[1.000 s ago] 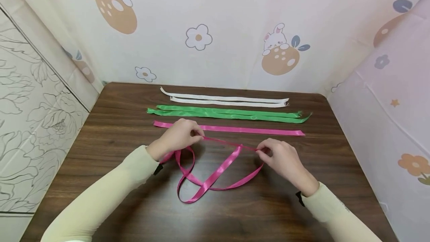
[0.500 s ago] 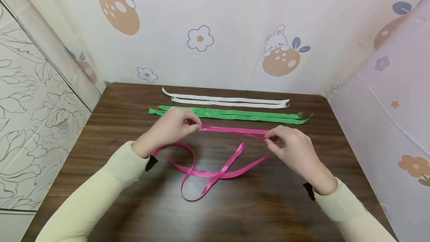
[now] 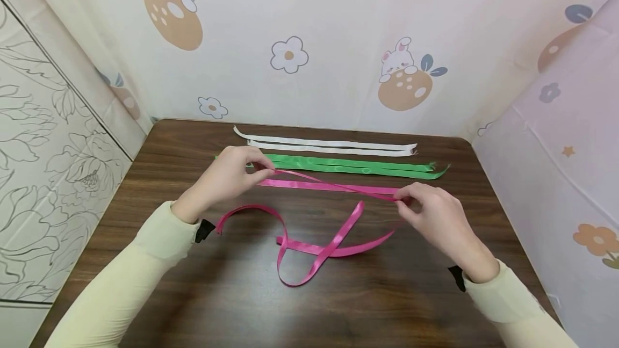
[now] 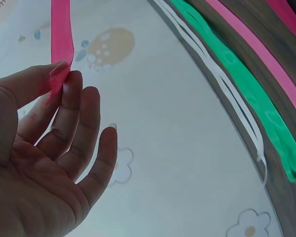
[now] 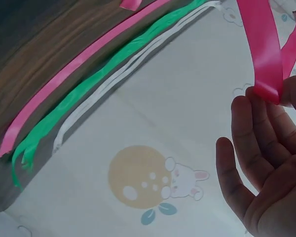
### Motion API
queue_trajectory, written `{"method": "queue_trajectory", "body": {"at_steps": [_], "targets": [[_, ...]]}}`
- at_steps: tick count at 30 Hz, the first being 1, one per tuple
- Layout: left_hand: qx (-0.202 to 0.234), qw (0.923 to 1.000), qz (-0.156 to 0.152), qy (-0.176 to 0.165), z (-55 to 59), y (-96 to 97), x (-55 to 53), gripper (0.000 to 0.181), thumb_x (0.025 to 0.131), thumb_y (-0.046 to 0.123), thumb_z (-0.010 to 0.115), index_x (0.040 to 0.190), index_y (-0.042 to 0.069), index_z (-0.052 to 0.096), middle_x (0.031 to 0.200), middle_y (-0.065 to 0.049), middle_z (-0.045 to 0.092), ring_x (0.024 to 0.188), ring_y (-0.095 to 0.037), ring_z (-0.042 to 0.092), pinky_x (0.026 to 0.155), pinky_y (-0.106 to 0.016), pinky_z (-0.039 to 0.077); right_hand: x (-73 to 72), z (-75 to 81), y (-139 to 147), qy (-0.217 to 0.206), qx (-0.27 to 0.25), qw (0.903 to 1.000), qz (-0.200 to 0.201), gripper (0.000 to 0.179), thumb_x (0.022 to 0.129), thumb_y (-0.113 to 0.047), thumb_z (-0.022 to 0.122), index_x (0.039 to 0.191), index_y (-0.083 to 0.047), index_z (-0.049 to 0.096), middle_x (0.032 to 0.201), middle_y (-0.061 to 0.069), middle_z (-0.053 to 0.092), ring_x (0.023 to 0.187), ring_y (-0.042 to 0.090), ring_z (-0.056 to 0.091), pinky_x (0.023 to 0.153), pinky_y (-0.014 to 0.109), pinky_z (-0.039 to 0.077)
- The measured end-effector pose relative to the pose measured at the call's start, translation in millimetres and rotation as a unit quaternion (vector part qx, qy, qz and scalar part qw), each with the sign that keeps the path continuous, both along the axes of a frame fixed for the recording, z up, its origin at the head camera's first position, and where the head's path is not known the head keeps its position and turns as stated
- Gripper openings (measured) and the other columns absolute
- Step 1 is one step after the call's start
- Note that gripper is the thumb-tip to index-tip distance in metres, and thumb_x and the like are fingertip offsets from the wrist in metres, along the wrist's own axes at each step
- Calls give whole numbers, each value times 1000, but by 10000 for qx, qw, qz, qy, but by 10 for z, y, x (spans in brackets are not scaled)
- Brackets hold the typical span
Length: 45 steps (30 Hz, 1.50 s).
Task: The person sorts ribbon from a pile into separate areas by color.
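My left hand (image 3: 229, 173) pinches the frayed end of a pink satin ribbon (image 4: 62, 29) between thumb and fingertips, the other fingers loosely spread. Farther along the same ribbon, my right hand (image 3: 437, 214) pinches it between thumb and fingers, where it folds over in the right wrist view. Between the hands the ribbon slopes slightly down to the right. Its tail droops from the right hand onto the table. Across that tail lies a second, loosely curled pink ribbon (image 3: 345, 230). Behind the held stretch, a third pink ribbon (image 3: 309, 186) lies straight.
Two green ribbons (image 3: 348, 163) lie side by side beyond the straight pink one. Two white ribbons (image 3: 314, 141) lie behind them, near the back edge of the brown wooden table (image 3: 338, 316). A patterned curtain (image 3: 338, 85) hangs close behind the table.
Both hands have moved apart, the left one leftward and toward the back, the right one rightward. The ribbon stretch between them has lengthened, and its tail has slid rightward on the table.
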<state>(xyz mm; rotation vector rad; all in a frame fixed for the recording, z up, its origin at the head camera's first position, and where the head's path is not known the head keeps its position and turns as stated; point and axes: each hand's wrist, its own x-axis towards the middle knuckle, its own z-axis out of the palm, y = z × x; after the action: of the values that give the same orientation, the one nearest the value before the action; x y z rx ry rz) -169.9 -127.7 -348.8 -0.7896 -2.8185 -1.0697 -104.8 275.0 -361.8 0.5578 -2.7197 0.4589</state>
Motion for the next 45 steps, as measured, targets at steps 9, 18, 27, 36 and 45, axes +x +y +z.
{"method": "queue_trajectory", "body": {"at_steps": [9, 18, 27, 36, 45], "targets": [[-59, 9994, 352, 7, -88, -233, -47, 6, 92, 16, 78, 97, 16, 82, 92, 2, 78, 85, -13, 68, 79, -33, 53, -10, -14, 144, -585, 141, 9979, -242, 15, 85, -5, 78, 94, -16, 77, 84, -3, 76, 64, 4, 60, 52, 23, 40], [-193, 9971, 721, -172, -248, -516, -106, 7, 93, 14, 76, 97, 14, 81, 93, -1, 78, 80, -15, 65, 75, -29, 52, -42, -5, 270, -573, 225, 9972, -417, 15, 84, -3, 77, 97, -12, 78, 81, -1, 74, 60, 2, 51, 51, 23, 37], [-358, 9937, 1005, -351, -392, -749, -126, 9, 94, 15, 75, 100, 11, 81, 99, -7, 79, 86, -20, 67, 79, -34, 54, -60, 23, 344, -716, 266, 9958, -506, 16, 85, -4, 77, 99, -10, 78, 86, 4, 75, 60, 4, 51, 51, 24, 36], [-397, 9909, 1180, -502, -484, -960, -132, 12, 94, 19, 77, 100, 10, 80, 100, -9, 78, 88, -22, 67, 80, -35, 54, -129, 17, 392, -951, 240, 9937, -533, 15, 86, -4, 76, 100, -9, 78, 90, 7, 76, 62, 3, 54, 50, 24, 36], [-593, 9850, 1445, -736, -626, -1203, -138, 17, 97, 22, 72, 103, 8, 79, 101, -13, 78, 89, -25, 68, 77, -34, 52, -316, -100, 457, -1489, 200, 9868, -604, 14, 91, -7, 72, 103, -8, 78, 97, 11, 76, 73, 18, 63, 57, 29, 43]]}}
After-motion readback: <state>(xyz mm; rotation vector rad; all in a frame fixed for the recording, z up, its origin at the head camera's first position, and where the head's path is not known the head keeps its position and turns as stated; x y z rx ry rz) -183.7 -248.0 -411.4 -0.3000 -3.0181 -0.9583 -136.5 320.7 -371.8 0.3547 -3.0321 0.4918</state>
